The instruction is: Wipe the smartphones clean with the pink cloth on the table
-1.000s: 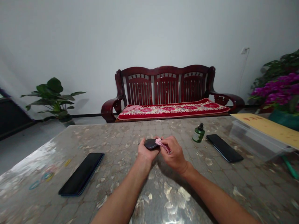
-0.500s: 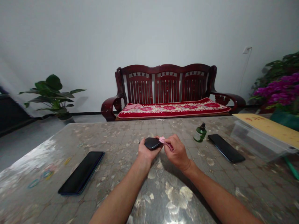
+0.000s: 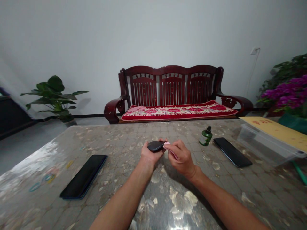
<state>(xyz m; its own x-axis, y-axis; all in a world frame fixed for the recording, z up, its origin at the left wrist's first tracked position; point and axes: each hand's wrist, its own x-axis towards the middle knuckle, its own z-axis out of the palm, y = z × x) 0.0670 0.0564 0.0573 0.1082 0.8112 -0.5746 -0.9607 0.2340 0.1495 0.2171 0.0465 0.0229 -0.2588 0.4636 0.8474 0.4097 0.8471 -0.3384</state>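
My left hand (image 3: 148,155) is closed around a dark phone (image 3: 155,146), which is tilted above the middle of the table. A folded pink cloth (image 3: 166,144) is pinched in my right hand (image 3: 181,158), and its tip touches the phone's right end. Part of the cloth is hidden behind my right fingers. To the right of my hands stands a small green bottle (image 3: 205,136) with a black cap. Beyond it lies a second black phone (image 3: 232,152). Another black phone (image 3: 83,176) lies flat to the left of my left forearm.
Several coloured rubber bands (image 3: 49,177) lie on the patterned table (image 3: 115,188) at the left. A clear plastic box (image 3: 262,145) with a yellow board (image 3: 278,131) over it stands at the right edge. Past the table is a wooden bench (image 3: 171,86).
The phone in my left hand has tilted to a flatter angle. My right hand has turned slightly, with the cloth kept at the phone's right end.
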